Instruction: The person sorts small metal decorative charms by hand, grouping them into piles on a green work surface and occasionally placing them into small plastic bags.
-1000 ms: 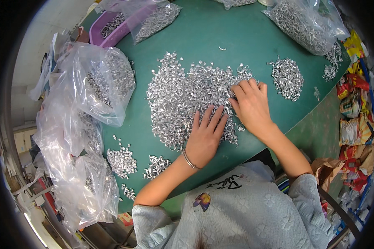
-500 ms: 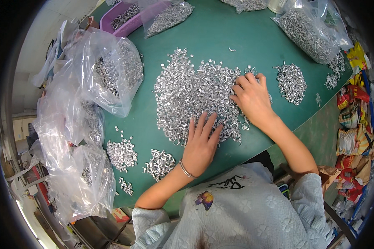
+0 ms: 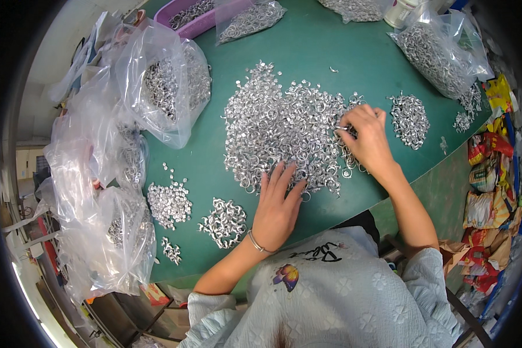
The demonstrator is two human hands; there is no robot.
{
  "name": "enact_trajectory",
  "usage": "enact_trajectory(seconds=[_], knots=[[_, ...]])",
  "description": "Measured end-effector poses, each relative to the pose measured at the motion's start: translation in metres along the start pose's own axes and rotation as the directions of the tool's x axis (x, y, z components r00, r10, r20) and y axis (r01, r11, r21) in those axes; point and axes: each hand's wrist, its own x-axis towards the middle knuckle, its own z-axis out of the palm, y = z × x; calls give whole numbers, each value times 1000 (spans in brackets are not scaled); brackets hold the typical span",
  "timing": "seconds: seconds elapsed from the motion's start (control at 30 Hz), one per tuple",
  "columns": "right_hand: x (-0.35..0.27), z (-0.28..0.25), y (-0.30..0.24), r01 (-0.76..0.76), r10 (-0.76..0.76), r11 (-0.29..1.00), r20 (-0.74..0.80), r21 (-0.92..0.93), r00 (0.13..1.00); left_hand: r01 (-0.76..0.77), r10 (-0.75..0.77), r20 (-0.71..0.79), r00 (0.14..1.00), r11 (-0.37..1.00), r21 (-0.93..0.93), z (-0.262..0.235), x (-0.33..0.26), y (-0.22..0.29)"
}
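Note:
A large heap of small silver metal pieces (image 3: 278,122), ring-like and curved, spreads over the middle of the green table. My left hand (image 3: 277,211) lies at the heap's near edge with its fingers apart, fingertips touching the pieces. At the heap's right side, my right hand (image 3: 366,142) is closed in a pinch on a small silver metal piece (image 3: 343,128), whose exact shape I cannot make out. Several loose rings sit beneath that hand. Farther right is a smaller pile of curved pieces (image 3: 410,120).
Left of my left hand lie a pile of hook-like pieces (image 3: 223,223), one of small round pieces (image 3: 169,204) and a little cluster (image 3: 171,251). Filled clear bags (image 3: 168,87) line the left side. A purple basket (image 3: 206,22) and another filled bag (image 3: 432,52) stand at the back.
My right hand has drawn its fingers together into a pinch at the heap's right edge. My left hand stays spread at the near edge. The whole view has shifted slightly.

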Motion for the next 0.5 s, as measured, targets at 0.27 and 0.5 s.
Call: enact_trajectory(seconds=[0.27, 0.5], knots=[[-36, -6, -54, 131, -157, 941, 61, 312, 986, 129, -185, -165, 969, 944, -304, -1, -21, 6], [-70, 59, -120, 317, -397, 890, 217, 327, 892, 161, -206, -303, 931, 973, -167, -9, -54, -6]])
